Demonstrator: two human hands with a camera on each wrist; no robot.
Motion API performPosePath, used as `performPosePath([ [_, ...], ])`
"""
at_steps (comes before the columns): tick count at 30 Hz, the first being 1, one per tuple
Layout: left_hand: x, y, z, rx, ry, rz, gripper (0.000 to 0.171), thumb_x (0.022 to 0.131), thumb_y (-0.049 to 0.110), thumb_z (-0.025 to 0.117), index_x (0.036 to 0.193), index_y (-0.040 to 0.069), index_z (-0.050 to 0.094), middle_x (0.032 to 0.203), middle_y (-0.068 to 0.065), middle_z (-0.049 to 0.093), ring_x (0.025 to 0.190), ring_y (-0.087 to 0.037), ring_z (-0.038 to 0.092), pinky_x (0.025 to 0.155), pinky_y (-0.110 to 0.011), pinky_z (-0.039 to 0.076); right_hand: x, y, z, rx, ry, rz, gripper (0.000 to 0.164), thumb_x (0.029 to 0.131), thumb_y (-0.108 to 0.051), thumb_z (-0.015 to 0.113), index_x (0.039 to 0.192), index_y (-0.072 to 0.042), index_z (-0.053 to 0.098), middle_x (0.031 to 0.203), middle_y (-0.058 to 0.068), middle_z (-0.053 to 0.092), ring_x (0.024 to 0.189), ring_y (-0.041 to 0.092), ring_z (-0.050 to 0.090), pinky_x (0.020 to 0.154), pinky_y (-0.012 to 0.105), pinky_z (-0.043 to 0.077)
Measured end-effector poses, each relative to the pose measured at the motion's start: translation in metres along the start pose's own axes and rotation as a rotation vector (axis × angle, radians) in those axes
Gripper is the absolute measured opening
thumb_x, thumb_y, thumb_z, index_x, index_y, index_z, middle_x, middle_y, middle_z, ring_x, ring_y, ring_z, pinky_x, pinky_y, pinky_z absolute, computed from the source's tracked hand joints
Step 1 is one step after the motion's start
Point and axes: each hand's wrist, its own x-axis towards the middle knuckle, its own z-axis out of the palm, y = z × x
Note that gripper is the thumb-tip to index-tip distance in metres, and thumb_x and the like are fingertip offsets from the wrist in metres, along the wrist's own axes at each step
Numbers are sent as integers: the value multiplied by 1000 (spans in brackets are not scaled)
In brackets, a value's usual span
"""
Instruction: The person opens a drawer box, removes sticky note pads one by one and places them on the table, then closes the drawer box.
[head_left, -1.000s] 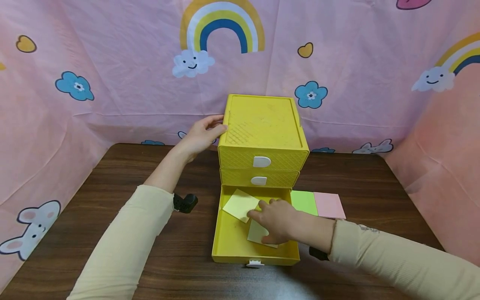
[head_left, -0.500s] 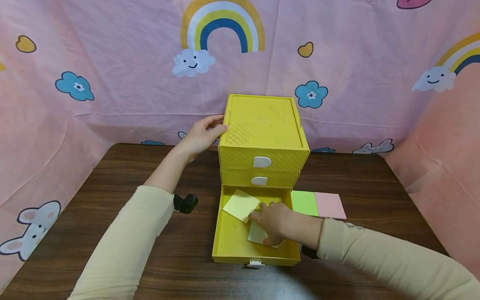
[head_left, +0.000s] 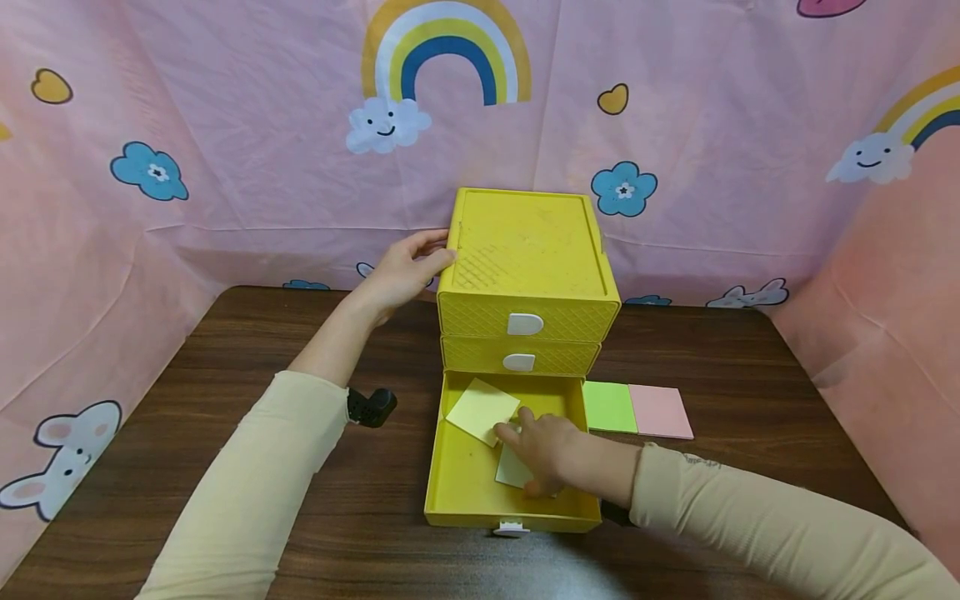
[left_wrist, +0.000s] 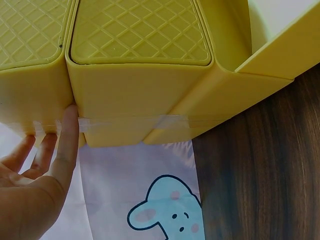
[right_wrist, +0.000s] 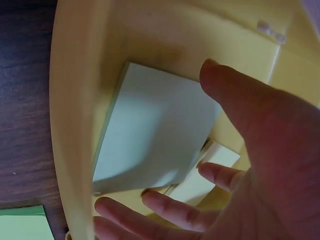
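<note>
While the left side of the yellow drawer unit (head_left: 525, 242) is touched by the left hand (head_left: 405, 271), its fingers laid nearly straight, the right hand (head_left: 543, 446) is held within the pulled-out bottom drawer (head_left: 453, 496). Its thumb and fingers are spread across a pale greenish note pad (right_wrist: 155, 125); whether the pad is touched cannot be told. That pad is set flat on the drawer floor, below the right hand and well apart from the left, so it is more nearly reached by the right. No long axis is shown, the shape being almost square; it is spanned with thumb frontward, fingers rearward. Just beside it, toward the rear left, a pale yellow note pad (head_left: 482, 410) is laid askew.
</note>
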Motion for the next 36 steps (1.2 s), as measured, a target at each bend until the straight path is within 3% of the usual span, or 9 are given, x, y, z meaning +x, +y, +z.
performPosePath([
  [5, 0, 0, -1, -22, -12, -12, 54, 93, 33, 52, 143, 18, 35, 137, -4, 44, 118, -22, 48, 91, -39, 48, 4, -2, 13, -39, 75, 1, 74, 68, -55, 73, 117, -17, 32, 110, 9, 41, 55, 18, 47, 47, 22, 44],
  [11, 0, 2, -1, -16, -15, -13, 54, 93, 33, 52, 142, 19, 35, 136, -4, 45, 117, -21, 48, 92, -38, 48, 1, -8, 9, -76, 33, 69, 74, 66, -59, 72, 117, -22, 33, 110, 5, 37, 59, 19, 48, 41, 25, 43],
  [19, -1, 2, -2, -49, -26, -16, 54, 94, 32, 52, 143, 17, 34, 137, -5, 44, 116, -22, 49, 87, -39, 51, 2, -8, 8, -128, 20, 64, 69, 70, -57, 71, 118, -23, 34, 113, 4, 36, 67, 19, 49, 42, 24, 45],
  [26, 0, 0, -2, -16, -16, -5, 54, 93, 32, 52, 142, 17, 35, 136, -5, 45, 117, -21, 48, 93, -38, 47, -1, -6, 4, -178, 33, 51, 63, 72, -57, 68, 115, -23, 36, 107, 6, 42, 74, 20, 50, 46, 24, 47],
  [36, 0, 0, -1, -65, -26, -12, 54, 94, 31, 52, 143, 17, 34, 136, -5, 45, 116, -23, 50, 87, -38, 51, -3, -3, 4, -143, 48, 31, 60, 74, -54, 67, 119, -25, 38, 102, 7, 46, 72, 20, 51, 47, 26, 46],
])
